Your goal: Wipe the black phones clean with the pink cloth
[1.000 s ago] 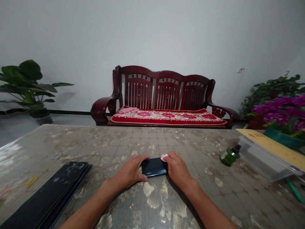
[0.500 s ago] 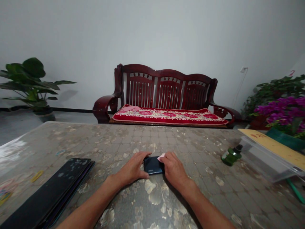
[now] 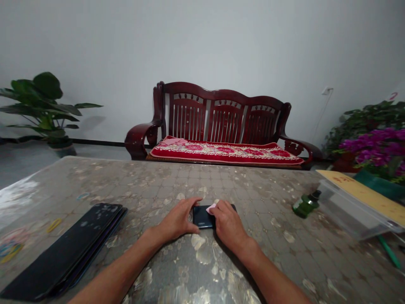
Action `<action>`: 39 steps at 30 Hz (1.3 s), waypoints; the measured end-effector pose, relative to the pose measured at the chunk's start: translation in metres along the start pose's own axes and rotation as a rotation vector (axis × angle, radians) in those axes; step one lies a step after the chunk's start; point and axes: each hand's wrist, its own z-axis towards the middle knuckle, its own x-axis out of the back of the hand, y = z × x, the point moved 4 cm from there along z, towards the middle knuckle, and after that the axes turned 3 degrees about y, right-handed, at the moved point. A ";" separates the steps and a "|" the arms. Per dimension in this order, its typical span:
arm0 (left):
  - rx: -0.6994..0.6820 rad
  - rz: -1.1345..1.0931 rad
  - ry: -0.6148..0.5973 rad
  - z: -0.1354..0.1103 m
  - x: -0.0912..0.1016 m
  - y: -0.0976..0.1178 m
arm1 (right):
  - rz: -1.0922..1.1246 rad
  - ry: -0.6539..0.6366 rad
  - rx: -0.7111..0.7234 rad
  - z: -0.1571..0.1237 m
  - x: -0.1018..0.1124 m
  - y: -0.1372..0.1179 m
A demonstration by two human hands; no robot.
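A dark blue smartphone (image 3: 202, 217) lies flat on the table, its glossy back with lettering facing up. My left hand (image 3: 179, 217) steadies its left end, the thumb at the near edge and the forefinger curved round the far edge. Pinched in the closed fingers of my right hand (image 3: 228, 221) is a small pale pink cloth or tissue (image 3: 211, 207), pressed on the phone's back. That hand covers much of the phone's right half; only its far right corner shows beyond the knuckles.
A black folded case (image 3: 72, 247) lies left on the patterned table (image 3: 152, 185), near several rubber bands (image 3: 53, 225). At right stand a green spray bottle (image 3: 306, 205) and a clear plastic box (image 3: 341, 215) under a yellow sheet. A wooden bench (image 3: 225, 120) is beyond.
The pink cloth and my right hand have shifted slightly left across the phone. My left forefinger reaches further over the far edge. The whole view has tilted a little.
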 end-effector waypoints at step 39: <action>-0.052 0.208 -0.075 -0.002 0.004 0.012 | -0.057 0.022 -0.177 -0.017 0.020 0.041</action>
